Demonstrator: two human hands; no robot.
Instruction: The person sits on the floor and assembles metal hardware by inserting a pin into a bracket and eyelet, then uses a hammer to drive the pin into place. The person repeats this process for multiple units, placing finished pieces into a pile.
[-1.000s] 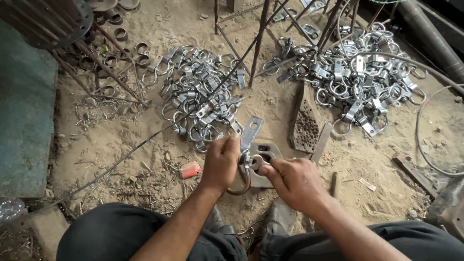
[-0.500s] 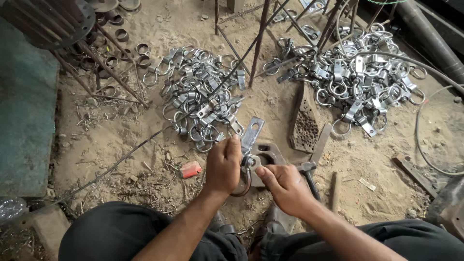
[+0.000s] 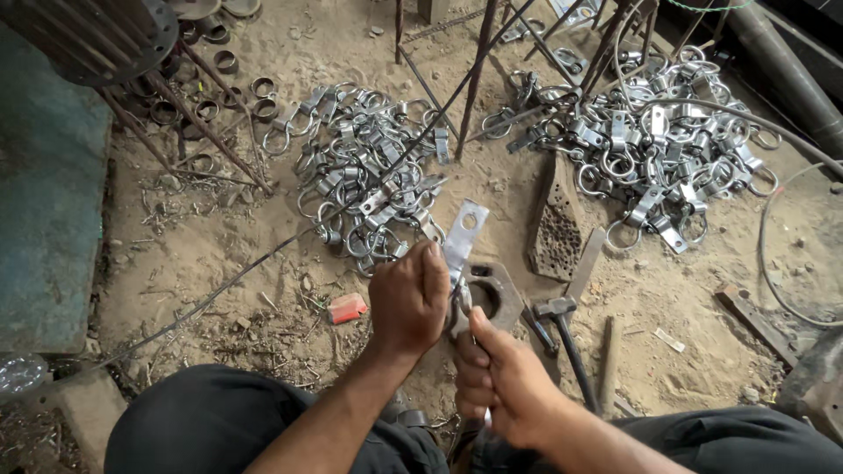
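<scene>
A flat metal strap (image 3: 463, 235) with a hole at its top end is clamped in the left hand (image 3: 407, 297), its long axis running toward 1 o'clock over the hexagonal block (image 3: 494, 292) on the sandy floor (image 3: 263, 263). The right hand (image 3: 505, 377) is closed just below, at 5 o'clock (what's gripped is hidden). The strap's lower end can't be made out.

Two clamp heaps (image 3: 369, 189) (image 3: 659, 149) lie beyond the hands, a hammer (image 3: 562, 329) right of the block (image 3: 492, 294), a box (image 3: 347, 307) left.
</scene>
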